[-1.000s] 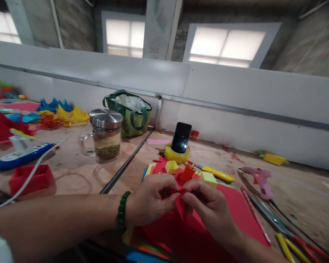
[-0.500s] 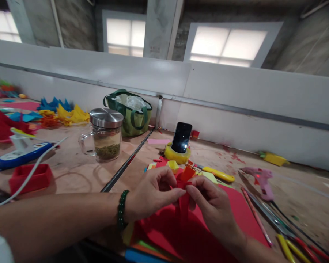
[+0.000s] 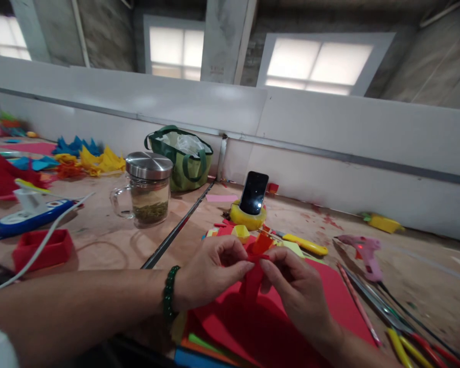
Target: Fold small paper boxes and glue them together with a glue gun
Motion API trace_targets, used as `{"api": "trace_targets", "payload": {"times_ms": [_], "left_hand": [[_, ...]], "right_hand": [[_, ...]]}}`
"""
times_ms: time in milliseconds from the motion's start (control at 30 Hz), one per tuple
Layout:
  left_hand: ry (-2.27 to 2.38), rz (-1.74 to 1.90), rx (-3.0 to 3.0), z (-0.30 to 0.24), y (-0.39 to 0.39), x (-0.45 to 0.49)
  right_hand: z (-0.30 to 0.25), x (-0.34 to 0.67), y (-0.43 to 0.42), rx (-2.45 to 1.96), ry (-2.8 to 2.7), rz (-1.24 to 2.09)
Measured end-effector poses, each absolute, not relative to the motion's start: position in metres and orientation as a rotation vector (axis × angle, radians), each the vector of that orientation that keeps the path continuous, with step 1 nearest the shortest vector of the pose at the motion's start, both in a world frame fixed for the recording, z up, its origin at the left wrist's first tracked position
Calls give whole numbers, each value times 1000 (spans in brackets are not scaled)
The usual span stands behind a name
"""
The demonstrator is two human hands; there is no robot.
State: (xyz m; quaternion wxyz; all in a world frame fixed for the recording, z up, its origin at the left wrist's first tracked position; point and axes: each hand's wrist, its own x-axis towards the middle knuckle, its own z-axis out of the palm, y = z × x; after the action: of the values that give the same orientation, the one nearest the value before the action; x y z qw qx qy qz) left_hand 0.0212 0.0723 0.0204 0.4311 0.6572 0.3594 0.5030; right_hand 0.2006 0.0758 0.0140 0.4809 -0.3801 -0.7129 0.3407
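Observation:
Between my two hands is a small red piece [image 3: 254, 281] that looks like folded felt or craft foam, with a strip hanging down. My left hand [image 3: 216, 266], wearing a green bead bracelet [image 3: 169, 291], pinches its upper left edge between thumb and fingertips. On the opposite side, my right hand [image 3: 295, 278] pinches the same edge. An orange piece [image 3: 262, 243] stands just behind the fingertips; whether it is joined to the red one I cannot tell. Below my hands lie red sheets [image 3: 287, 335] stacked over other coloured sheets.
A phone [image 3: 254, 192] leans in a yellow tape roll [image 3: 247, 215]. Near it lies a yellow cutter [image 3: 305, 244]. On the right are a pink glue gun [image 3: 364, 253], a pencil [image 3: 358, 302] and scissors [image 3: 385, 309]. A glass mug [image 3: 149, 197] and green bag [image 3: 191, 168] stand left, beyond a power strip [image 3: 34, 217].
My left thumb has drawn slightly left along the red piece's upper edge. The hanging strip has shifted a little left and looks wider. Both hands keep their pinch.

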Motion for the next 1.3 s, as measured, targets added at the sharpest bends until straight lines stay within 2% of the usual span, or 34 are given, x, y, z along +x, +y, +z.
{"api": "trace_targets", "payload": {"times_ms": [200,600,800,1067,1300], "left_hand": [[855,1201,1704,22,72,20],[778,1209,1713,20,73,20],[772,1088,1538,16,77,22],[757,963,1635,15,76,21],[702,906,1605,11,76,25]], "right_hand": [[19,199,77,-901,-1806,811],[22,198,78,-933,-1703,1148],[22,196,77,-946,-1641,1013],[22,195,78,-928,-1766,958],[21,198,87,-949,-1543,877]]}}
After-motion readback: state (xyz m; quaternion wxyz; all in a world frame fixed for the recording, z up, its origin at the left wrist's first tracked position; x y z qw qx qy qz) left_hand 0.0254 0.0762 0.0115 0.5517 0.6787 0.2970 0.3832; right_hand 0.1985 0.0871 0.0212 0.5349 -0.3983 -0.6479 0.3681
